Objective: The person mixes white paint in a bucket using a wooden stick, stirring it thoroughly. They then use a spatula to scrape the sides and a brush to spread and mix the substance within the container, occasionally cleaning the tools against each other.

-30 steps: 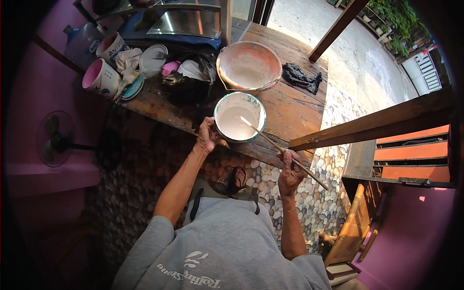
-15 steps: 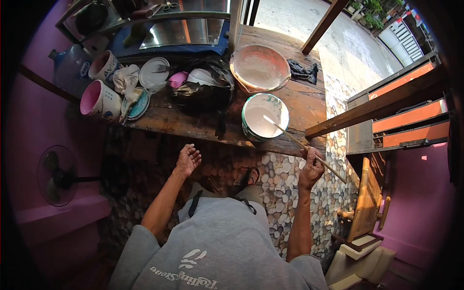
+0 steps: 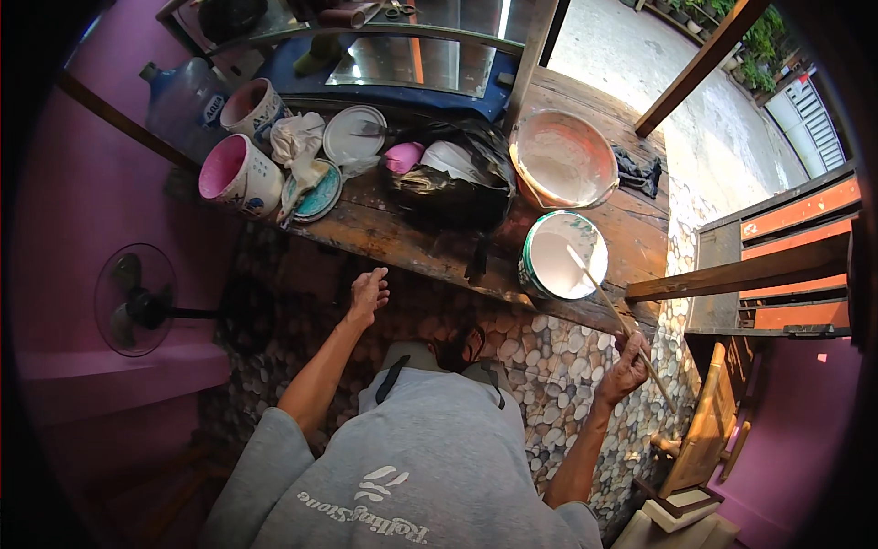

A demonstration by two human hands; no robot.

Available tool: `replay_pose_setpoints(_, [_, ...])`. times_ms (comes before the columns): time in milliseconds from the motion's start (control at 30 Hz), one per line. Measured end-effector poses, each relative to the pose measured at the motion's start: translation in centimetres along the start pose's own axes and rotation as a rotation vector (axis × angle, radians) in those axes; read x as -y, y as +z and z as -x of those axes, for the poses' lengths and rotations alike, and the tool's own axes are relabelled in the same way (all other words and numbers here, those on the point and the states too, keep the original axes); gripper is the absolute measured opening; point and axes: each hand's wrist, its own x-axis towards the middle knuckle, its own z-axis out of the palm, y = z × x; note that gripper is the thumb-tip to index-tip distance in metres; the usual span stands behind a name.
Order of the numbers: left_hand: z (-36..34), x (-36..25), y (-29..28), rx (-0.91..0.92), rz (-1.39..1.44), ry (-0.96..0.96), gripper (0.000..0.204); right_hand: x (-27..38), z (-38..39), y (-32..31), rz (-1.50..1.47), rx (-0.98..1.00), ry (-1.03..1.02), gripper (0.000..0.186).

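**We are freeing our left hand (image 3: 369, 295) while our right hand (image 3: 625, 371) is keeping the stick (image 3: 599, 289) in place**

At ten o'clock, the pink-lined tub (image 3: 258, 185) is lying tilted on the table (image 3: 636, 252), well apart from our work. Toward nine o'clock, near the middle of the view, our left hand is hanging short of the table's front edge, its fingers loosely curling around nothing; a second ago we were holding the small bucket (image 3: 530, 276) by its side with it. At twelve o'clock the black bag (image 3: 457, 206) is sitting slumped. At three o'clock the small bucket is standing upright near the table's edge, with the larger bucket (image 3: 594, 146) sitting just beyond it, between one and two o'clock. We are leaving the stick's tip in the pale mix (image 3: 551, 263), as before. At four o'clock, the fingers of our right hand are gripping the stick partway along its length. We are judging that the small bucket is now relying on its own weight, so one-handed stirring could be nudging it, and gentle strokes are looking wiser.
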Motion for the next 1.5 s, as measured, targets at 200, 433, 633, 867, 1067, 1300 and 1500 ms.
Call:
replay_pose_setpoints(200, [-5.9,-7.2,3.6,-0.194,-0.563,0.762,0.043,-1.5,1.1,-1.0,0.061,-0.02,0.044,0.027])
replay_pose_setpoints(433, [-16.2,-19.3,7.4,-0.119,-0.838,0.856,0.031,-1.4,2.6,0.5,-0.213,-0.063,0.31,0.029])
replay_pose_setpoints(633, [-25.8,-23.0,9.8,-0.075,-1.084,1.074,0.028,1.0,5.0,1.6,-0.222,-0.197,0.326,0.023])
replay_pose_setpoints(867, [-33.3,-24.9,10.2,0.238,-1.573,1.172,0.039,1.6,7.6,4.7,-0.147,-0.267,0.345,0.022])
replay_pose_setpoints(1067, [-33.0,-25.7,12.3,0.387,-1.71,1.235,0.034,2.3,8.8,6.2,-0.079,-0.354,0.364,0.021])
replay_pose_setpoints(1300, [-32.3,-26.4,12.3,0.495,-1.867,1.324,0.027,3.2,10.1,5.7,-0.309,-0.41,0.429,0.026])
replay_pose_setpoints(1500, [-30.0,-28.7,9.9,0.421,-1.725,1.506,0.03,4.8,13.0,4.0,-0.603,-0.341,0.347,0.021])
